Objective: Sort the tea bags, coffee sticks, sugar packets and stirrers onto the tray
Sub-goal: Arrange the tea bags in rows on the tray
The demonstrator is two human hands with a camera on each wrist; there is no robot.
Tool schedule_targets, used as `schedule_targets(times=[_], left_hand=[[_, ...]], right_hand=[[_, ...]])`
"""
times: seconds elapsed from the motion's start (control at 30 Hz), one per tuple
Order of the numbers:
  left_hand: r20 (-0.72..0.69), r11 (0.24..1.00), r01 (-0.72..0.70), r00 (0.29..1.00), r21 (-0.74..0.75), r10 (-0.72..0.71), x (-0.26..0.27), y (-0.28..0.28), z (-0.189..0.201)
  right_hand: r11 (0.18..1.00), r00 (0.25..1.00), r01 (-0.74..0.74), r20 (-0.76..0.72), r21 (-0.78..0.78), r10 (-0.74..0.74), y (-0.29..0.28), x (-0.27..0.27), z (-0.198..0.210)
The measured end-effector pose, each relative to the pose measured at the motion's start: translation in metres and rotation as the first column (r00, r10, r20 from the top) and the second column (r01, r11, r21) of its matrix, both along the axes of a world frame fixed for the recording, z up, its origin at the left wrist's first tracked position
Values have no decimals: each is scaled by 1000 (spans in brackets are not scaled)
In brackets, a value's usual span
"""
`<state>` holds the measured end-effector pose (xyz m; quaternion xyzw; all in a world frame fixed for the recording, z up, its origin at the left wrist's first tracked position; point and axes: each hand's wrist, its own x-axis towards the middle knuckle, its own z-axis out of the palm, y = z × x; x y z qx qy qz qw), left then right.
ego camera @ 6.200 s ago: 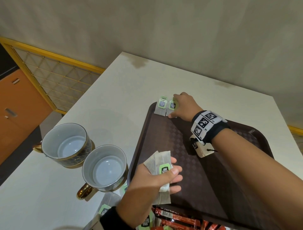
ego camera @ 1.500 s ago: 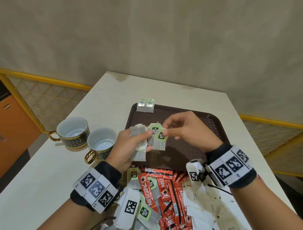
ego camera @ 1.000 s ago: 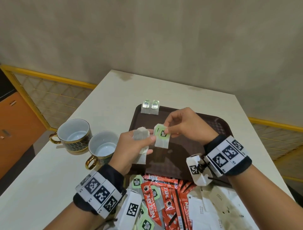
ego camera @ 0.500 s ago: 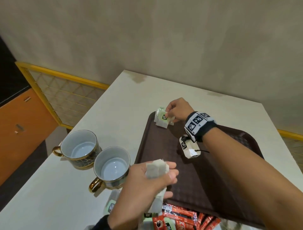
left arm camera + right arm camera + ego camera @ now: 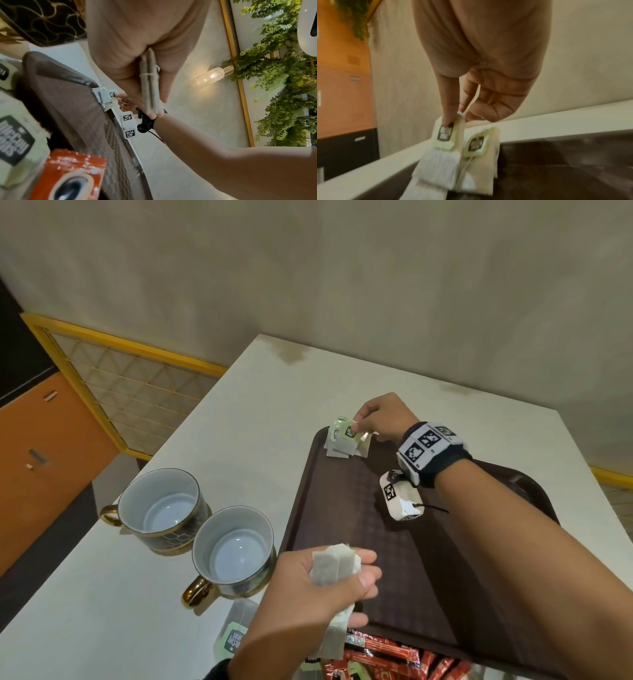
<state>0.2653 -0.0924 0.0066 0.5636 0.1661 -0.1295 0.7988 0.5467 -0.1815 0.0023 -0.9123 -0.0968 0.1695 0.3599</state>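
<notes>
We had the right hand stretched to the far left corner of the brown tray, thumb and forefinger pinching the green tag of a tea bag and the other fingers curled. From the right wrist view, that tea bag lay across the tray's rim, overlapping the one just beside it, and a third edge showed underneath. We counted a small cluster of tea bags there, all touching, bunched in that corner.

Nearer to us, the left hand hovered over the tray's near left edge, fingers wrapped round a small stack of tea bags. The left wrist view showed that stack edge-on, thumb on one side and fingers on the other, clamped tight. We couldn't make out how many were in it.

Two empty cups with gold handles stood on the white table left of the tray: the farther cup and the nearer cup, side by side and almost touching. A loose tea bag lay on the table below the nearer cup, partly under the left forearm. Red coffee sticks were heaped at the tray's near edge, off the tray. The middle of the tray showed only its checked pattern.
</notes>
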Motion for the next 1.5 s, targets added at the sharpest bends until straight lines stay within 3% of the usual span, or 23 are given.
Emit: schedule_targets(times=[0.17, 0.33, 0.67, 0.87, 1.1, 1.2, 1.33, 1.5], left_hand=[[-7, 1000, 5, 1000, -9, -5, -1, 0, -2], [-13, 1000, 23, 1000, -6, -23, -1, -2, -5], [-36, 999, 40, 999, -19, -40, 2, -1, -10], [-10, 999, 49, 999, -11, -49, 1, -2, -15], [24, 998, 60, 998, 8, -60, 2, -2, -20], [39, 998, 62, 997, 11, -62, 2, -1, -22], [36, 998, 63, 997, 4, -63, 2, -1, -24], [44, 997, 80, 996, 14, -80, 1, 1, -28]], right_hand=[[986, 986, -107, -143, -130, 89, -17, 0, 6], [989, 1000, -24, 2, -144, 24, -11, 3, -4], [989, 990, 15, 140, -147, 6, -6, 0, -13], [939, 966, -140, 166, -314, 199, -6, -17, -23], [945, 970, -115, 170, -305, 172, -4, -17, -23], [936, 941, -153, 241, -318, 236, 2, -21, -19], [851, 863, -318, 245, -418, 443, 20, -29, -20], [749, 826, -306, 226, -588, 516, 26, -26, -25]])
